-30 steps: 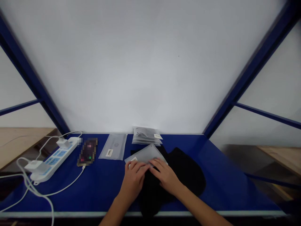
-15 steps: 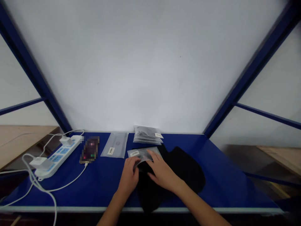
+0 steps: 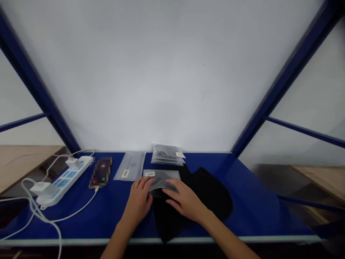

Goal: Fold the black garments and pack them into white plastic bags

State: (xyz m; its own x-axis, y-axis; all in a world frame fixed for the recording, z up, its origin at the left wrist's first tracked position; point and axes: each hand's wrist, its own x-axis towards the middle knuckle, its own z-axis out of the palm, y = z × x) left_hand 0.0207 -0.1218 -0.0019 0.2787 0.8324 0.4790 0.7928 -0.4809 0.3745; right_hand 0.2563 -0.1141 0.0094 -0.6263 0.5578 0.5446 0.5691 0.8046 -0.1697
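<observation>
Well, a blue table (image 3: 250,216) fills the lower part of the view, and a white wall (image 3: 161,72) stands behind it. On the table lies a black cloth (image 3: 212,194), soft and folded unevenly, in front of the person. A grey plastic pouch (image 3: 161,178) with a small white label (image 3: 150,174) rests on the upper part of this cloth, near the back of the table.

The left hand (image 3: 138,200) is half open, and its fingers curve against the left end of the pouch, but I cannot tell if it has a firm hold. The right hand (image 3: 185,203) is open and lies over the lower edge of the pouch and on the cloth, with the fingers spread a little.

Behind the pouch is a small stack of pouches (image 3: 167,155), and to its left lies one flat pouch (image 3: 129,166). Further left are a white power strip (image 3: 64,180) with two plugged chargers (image 3: 40,189) and a pixelated phone (image 3: 100,172), which has a white cable (image 3: 75,210) joined to it.
</observation>
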